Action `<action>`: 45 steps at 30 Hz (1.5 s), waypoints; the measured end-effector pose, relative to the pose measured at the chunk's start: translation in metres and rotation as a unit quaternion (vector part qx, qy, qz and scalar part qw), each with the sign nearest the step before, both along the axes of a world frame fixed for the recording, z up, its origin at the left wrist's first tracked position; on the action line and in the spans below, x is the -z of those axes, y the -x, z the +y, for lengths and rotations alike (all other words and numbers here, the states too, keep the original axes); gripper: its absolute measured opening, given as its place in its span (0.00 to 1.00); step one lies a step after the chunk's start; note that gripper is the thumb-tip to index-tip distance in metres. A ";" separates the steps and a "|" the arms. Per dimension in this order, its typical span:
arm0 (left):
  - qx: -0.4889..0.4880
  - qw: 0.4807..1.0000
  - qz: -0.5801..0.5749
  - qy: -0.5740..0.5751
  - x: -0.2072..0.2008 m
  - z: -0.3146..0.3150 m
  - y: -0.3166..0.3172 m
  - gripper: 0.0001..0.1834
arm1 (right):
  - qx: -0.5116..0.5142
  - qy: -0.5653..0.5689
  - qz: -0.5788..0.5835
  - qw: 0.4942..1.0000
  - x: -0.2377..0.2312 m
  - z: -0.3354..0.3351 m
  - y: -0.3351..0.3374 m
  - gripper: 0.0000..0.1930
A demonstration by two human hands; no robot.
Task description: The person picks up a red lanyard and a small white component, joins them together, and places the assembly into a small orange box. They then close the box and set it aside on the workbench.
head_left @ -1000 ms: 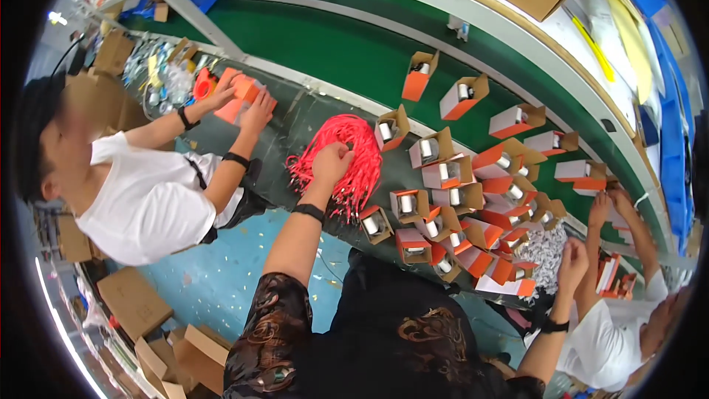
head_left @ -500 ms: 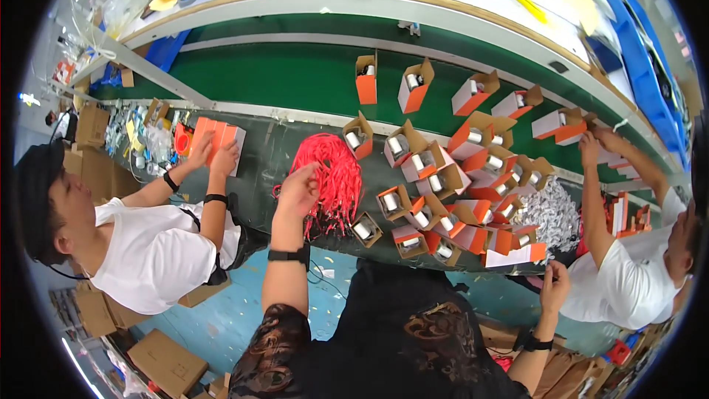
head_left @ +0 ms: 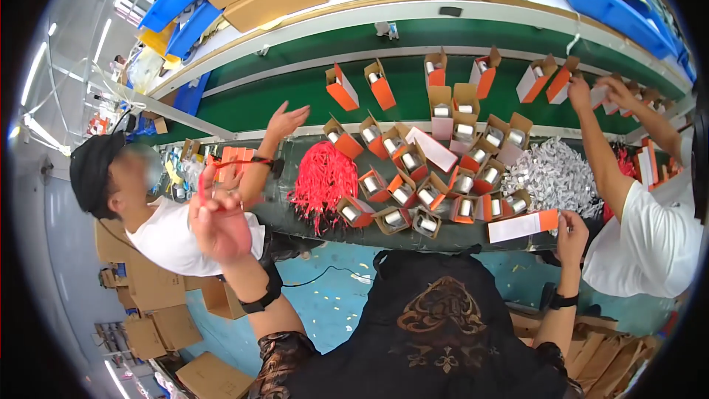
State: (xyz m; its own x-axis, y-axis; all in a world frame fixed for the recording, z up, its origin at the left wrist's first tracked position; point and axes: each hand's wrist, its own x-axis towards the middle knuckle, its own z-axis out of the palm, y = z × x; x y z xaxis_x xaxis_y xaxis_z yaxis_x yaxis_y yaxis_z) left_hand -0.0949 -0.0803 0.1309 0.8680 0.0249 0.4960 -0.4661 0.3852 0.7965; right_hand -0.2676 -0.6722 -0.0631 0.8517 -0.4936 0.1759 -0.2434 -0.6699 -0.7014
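My left hand (head_left: 219, 227) is raised at the left, in front of a co-worker's arm. Its finger and thumb pinch a thin red strap (head_left: 227, 165) with a dark end. To its right, a heap of similar red straps (head_left: 325, 181) lies on the dark table. My right hand (head_left: 571, 239) is closed at the right end of a white and orange box (head_left: 523, 227) by the near table edge, its fingertips on the orange end. Several open orange and white boxes (head_left: 402, 191) with white cylindrical items inside stand in the middle, flaps up.
A heap of silvery-grey strips (head_left: 550, 177) lies right of the boxes. Farther back, more open boxes (head_left: 380, 89) stand on a green belt (head_left: 295, 96) below a white shelf edge (head_left: 310, 18). One co-worker sits at the left (head_left: 177, 233), another at the right (head_left: 642, 229), reaching to the belt.
My left hand has moved left from over the red heap, drawing a strap away. My right hand has come up to the box's end. The left co-worker's one hand now reaches toward the belt.
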 end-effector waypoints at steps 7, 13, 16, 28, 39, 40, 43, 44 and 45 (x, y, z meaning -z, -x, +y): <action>0.154 0.985 0.069 -0.040 -0.063 -0.105 0.072 0.12 | -0.068 -0.107 -0.105 0.986 -0.068 0.029 -0.012 0.06; 0.365 0.926 0.092 -0.009 -0.065 -0.185 0.098 0.11 | -0.508 -0.225 -0.224 0.800 -0.152 0.127 -0.062 0.42; 0.431 0.893 0.133 0.001 -0.050 -0.221 0.104 0.11 | -0.555 -0.385 -0.180 0.716 -0.163 0.151 -0.048 0.25; 0.317 0.858 -0.010 -0.405 0.064 -0.333 0.138 0.11 | -0.388 -0.320 -0.300 0.811 -0.200 0.119 0.013 0.17; 0.533 0.797 0.153 -0.239 0.115 -0.277 0.125 0.12 | -0.091 -0.676 -0.254 0.686 -0.137 0.056 0.012 0.16; 0.511 0.805 0.259 -0.154 0.117 -0.265 0.129 0.13 | -0.093 -0.675 -0.252 0.687 -0.120 0.052 0.016 0.16; 0.395 0.833 0.343 -0.179 0.115 -0.246 0.131 0.15 | -0.074 -0.669 -0.131 0.728 -0.052 0.043 0.011 0.13; 0.314 0.845 0.320 -0.291 0.114 -0.242 0.130 0.14 | -0.066 -0.604 -0.049 0.793 -0.024 0.039 0.007 0.12; 0.261 0.826 0.258 -0.427 0.111 -0.238 0.130 0.13 | -0.058 -0.529 0.031 0.846 0.009 0.030 0.002 0.12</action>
